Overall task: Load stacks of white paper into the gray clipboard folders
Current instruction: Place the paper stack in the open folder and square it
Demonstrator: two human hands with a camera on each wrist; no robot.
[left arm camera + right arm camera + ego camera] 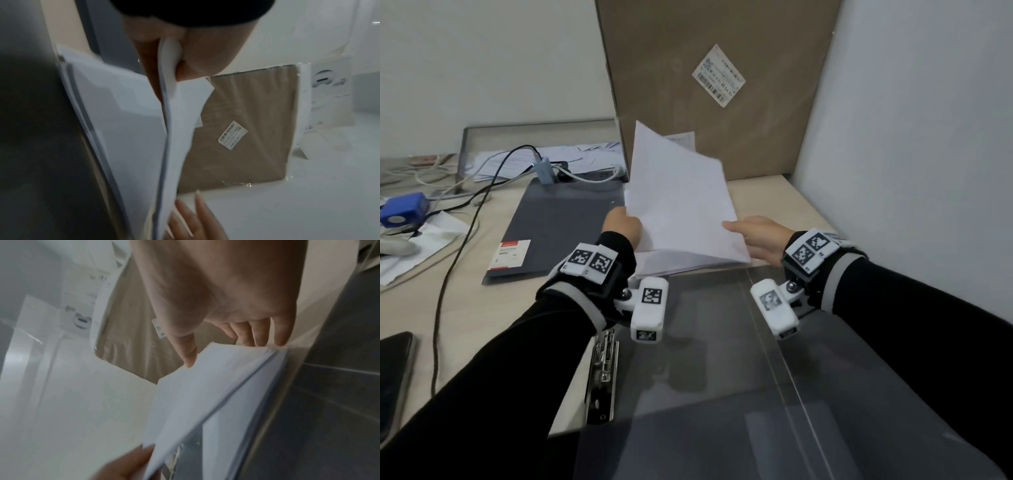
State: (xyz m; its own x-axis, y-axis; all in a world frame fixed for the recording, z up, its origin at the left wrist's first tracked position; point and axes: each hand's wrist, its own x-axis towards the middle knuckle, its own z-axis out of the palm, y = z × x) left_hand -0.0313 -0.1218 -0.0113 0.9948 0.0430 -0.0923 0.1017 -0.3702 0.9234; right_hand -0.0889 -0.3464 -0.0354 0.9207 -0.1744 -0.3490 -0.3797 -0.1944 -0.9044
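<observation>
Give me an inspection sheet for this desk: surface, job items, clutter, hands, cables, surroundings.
Surface: light wooden desk, crowded on the left.
Job's things: paper sheaf raised above the lower stack; open gray folder nearest, its metal clip on the left edge; closed gray folder further left.
Clutter: blue device, phone, loose papers in a tray.
Hands: left hand pinches the sheaf's left edge; right hand holds its right edge, thumb on top.
Cables: black cable crosses the desk to an adapter; white cables behind.
Surroundings: cardboard box against white walls.
</observation>
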